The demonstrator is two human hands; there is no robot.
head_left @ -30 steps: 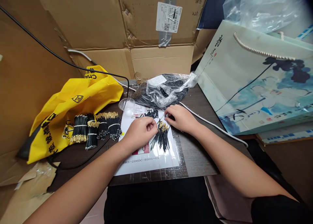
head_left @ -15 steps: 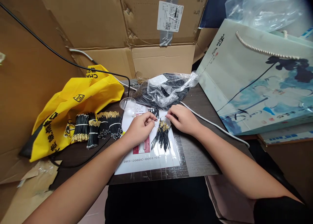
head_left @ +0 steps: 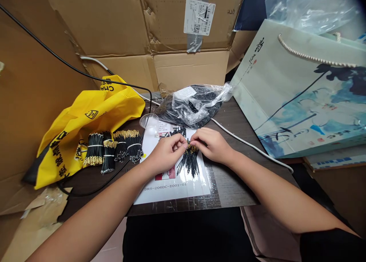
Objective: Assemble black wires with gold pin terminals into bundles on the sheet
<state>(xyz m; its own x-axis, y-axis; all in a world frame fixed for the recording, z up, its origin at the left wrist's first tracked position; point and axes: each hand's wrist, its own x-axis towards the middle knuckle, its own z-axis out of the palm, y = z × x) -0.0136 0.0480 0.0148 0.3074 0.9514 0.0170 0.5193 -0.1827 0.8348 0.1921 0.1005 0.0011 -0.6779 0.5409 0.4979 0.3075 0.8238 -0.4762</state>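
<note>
My left hand [head_left: 168,150] and my right hand [head_left: 213,144] meet fingertip to fingertip over the white printed sheet [head_left: 174,193]. Both are closed in a pinch. Whatever lies between the fingertips is too small and too covered to name. Just below them is a loose pile of short black wires with gold-coloured ends [head_left: 188,166], its top partly hidden by my fingers. Beyond my left fingers lie short black tube-like pieces [head_left: 179,131] on the sheet.
Banded wire bundles [head_left: 134,147] lie left, against a yellow bag [head_left: 85,106]. A clear bag of black pieces [head_left: 194,106] and a clear plastic cup [head_left: 149,122] are behind the sheet. A paper gift bag [head_left: 291,102] stands right. A white cable [head_left: 251,144] crosses the table [head_left: 234,186].
My hands have come together from a small gap, the right moving left and slightly down. Thin pieces at the fingertips are now covered. More black pieces show behind my left hand.
</note>
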